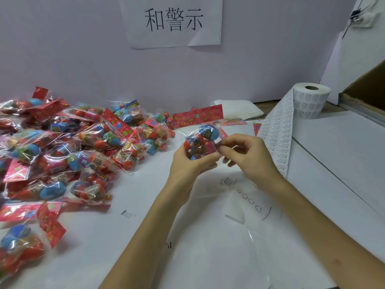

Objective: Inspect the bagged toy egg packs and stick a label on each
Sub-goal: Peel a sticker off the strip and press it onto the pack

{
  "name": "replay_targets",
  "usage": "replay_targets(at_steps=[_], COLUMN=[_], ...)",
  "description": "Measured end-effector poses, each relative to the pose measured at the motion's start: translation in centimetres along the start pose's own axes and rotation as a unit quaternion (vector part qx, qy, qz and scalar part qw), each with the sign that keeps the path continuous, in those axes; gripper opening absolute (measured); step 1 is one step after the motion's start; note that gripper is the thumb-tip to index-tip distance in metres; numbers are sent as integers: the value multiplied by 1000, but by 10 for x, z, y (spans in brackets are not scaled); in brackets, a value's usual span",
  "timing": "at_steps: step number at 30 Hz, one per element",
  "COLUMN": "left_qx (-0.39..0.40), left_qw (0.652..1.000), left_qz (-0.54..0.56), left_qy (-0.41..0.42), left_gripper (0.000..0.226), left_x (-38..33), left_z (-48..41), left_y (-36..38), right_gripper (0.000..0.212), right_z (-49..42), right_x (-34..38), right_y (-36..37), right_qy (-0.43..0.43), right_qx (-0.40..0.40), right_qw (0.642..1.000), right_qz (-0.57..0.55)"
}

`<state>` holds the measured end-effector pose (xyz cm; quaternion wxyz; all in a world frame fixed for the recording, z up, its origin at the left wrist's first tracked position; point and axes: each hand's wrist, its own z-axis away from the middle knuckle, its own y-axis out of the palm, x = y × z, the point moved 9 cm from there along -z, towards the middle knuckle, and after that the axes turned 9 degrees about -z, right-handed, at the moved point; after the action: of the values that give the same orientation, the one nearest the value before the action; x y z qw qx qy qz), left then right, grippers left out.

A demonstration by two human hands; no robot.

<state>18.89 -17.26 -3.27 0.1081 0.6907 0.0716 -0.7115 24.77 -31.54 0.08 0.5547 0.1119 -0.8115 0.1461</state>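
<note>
We hold one egg pack (201, 140) above the table (208, 257), left hand (187, 161) curled under it, right hand (248, 155) pinching the bag's side. We cannot tell whether a label is under those fingertips. We should keep the film taut and press onto a flat patch — the label roll (311, 101) stands near on the right.

On the pack (200, 145), the header card (198, 117) is printed red with yellow and blue flowers; the eggs (211, 132) are coloured red and blue.
</note>
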Motion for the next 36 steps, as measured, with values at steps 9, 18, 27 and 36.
replay_targets(at_steps=[9,18,27,36], left_qx=[-10,1,43,-78], left_qw=[1000,1000,998,997], left_qz=[5,-17,32,-1], left_qy=[-11,11,-17,-18], left_gripper=[53,61,61,30], left_x=[6,4,2,3], left_z=[-5,-5,-3,-5], left_y=[-5,-4,-4,-30], right_gripper=[20,21,14,22], right_z=[2,2,0,0], right_x=[-1,-2,-10,-18], right_y=[10,15,13,28], right_qy=[24,33,85,155], right_qx=[33,62,74,121], right_qw=[997,994,988,975], right_qz=[-67,-82,-105,-104])
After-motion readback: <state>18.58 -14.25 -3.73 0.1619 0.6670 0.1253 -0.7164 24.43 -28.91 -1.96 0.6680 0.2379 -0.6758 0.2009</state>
